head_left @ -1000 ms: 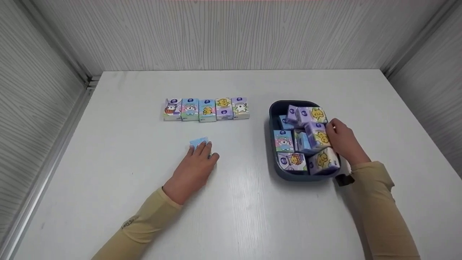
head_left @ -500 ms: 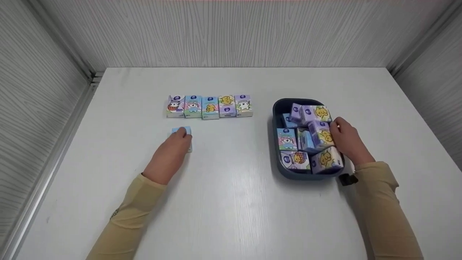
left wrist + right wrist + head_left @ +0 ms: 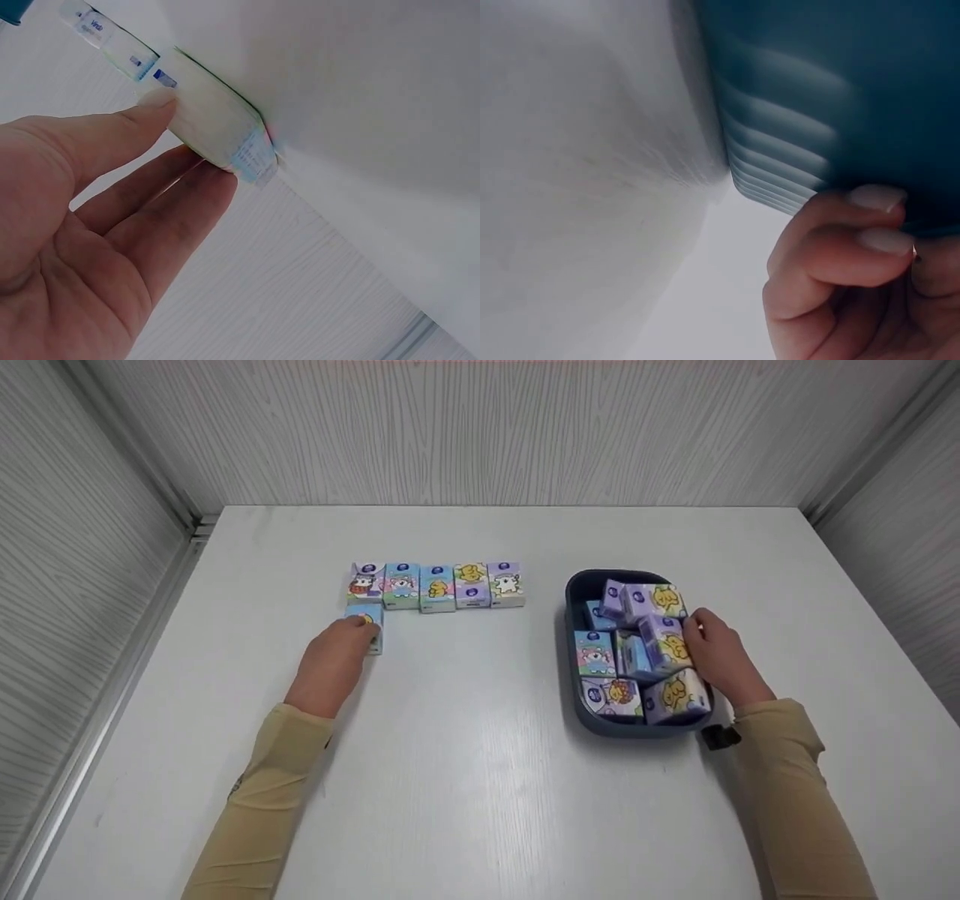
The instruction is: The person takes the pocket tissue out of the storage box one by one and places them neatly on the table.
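My left hand [image 3: 330, 664] pinches a small blue tissue pack [image 3: 366, 613] with a yellow cartoon figure, at the near side of the row's left end. In the left wrist view the thumb lies on one side of the pack [image 3: 214, 109] and fingertips touch its other edge. Several tissue packs in a row [image 3: 437, 587] lie side by side, blue and purple. My right hand [image 3: 721, 655] grips the right rim of a dark blue bin [image 3: 637, 729] full of more packs. In the right wrist view its curled fingers [image 3: 832, 262] are against the bin wall; the thumb is hidden.
Inside the bin, purple packs [image 3: 664, 641] are heaped above the rim on the right side. The white table [image 3: 465, 780] ends at a pale wood-grain back panel [image 3: 480, 435], with side panels left and right.
My left hand has moved left and away from me, bringing the blue tissue pack up to the row's left end. The right hand stays on the bin rim.
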The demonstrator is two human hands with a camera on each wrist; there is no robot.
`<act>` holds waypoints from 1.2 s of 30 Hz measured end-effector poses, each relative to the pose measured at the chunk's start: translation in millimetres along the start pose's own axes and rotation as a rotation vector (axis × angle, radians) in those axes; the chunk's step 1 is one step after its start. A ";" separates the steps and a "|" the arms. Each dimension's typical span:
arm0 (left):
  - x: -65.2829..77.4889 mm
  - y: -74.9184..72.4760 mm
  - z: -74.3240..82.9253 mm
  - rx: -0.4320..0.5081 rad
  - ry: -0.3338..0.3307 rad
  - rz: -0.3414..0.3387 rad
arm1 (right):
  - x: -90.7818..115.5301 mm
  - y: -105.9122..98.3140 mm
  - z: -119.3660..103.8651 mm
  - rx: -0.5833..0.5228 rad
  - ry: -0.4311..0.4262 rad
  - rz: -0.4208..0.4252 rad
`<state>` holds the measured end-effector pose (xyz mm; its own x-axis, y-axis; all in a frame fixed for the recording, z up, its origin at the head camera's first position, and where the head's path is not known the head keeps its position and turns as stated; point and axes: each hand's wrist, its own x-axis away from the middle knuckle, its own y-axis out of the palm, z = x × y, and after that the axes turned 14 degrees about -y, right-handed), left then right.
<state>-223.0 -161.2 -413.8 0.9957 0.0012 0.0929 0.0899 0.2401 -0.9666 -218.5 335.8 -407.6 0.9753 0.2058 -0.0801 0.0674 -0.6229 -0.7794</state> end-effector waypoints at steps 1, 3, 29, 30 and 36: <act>-0.6 0.5 -0.5 0.006 0.000 -0.001 | -0.1 0.4 0.1 0.000 -0.001 0.001; -1.2 1.6 -1.3 0.019 -0.004 -0.003 | -0.2 0.8 -0.3 0.005 -0.002 0.002; 16.3 -11.3 32.5 0.007 0.129 0.176 | 2.4 -0.2 -2.6 0.001 -0.013 0.021; 18.5 -12.7 39.8 0.001 0.145 0.182 | 2.2 -0.5 -2.5 0.002 -0.013 0.022; 30.2 -15.8 84.8 -0.018 0.310 0.223 | 1.2 -0.1 -2.8 -0.001 -0.016 0.025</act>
<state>-196.3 -82.7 -375.4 0.9504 -0.2430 -0.1942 -0.1320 0.2502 -0.9592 -216.7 334.0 -405.9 0.9731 0.2025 -0.1098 0.0433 -0.6288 -0.7764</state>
